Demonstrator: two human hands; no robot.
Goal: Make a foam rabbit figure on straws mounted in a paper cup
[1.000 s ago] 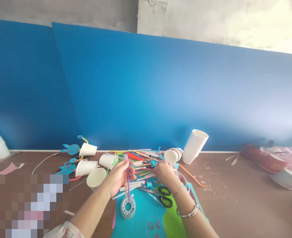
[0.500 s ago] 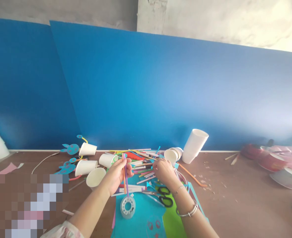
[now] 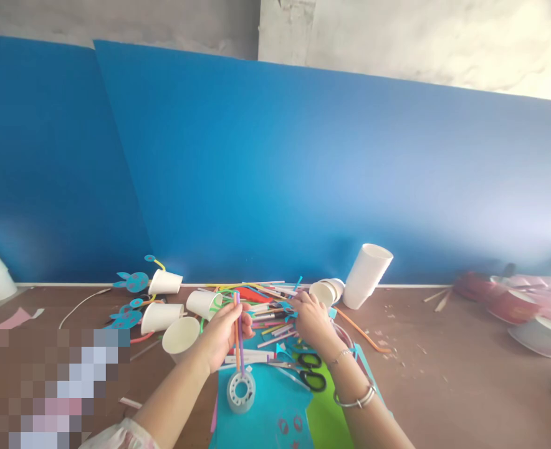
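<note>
The left hand point(image 3: 224, 330) is half curled, its thumb pinching an orange straw point(image 3: 237, 346) and a purple straw point(image 3: 241, 346) just behind the tape roll point(image 3: 241, 408), maybe so they sit side by side. Behind and right of the tape roll, the right hand point(image 3: 313, 321) has fingers bent over the pile point(image 3: 274, 328); I cannot tell if they hold anything.

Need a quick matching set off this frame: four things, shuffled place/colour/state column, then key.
Things:
1. left hand
2. tape roll
3. scissors
4. tall cup stack

Descriptions:
A. lying, with black handles
B. white, close to the foot of the blue panel
C. holding an orange straw and a purple straw
D. ring-shaped, on the blue sheet

Pairs: 1-C, 2-D, 3-A, 4-B
</note>
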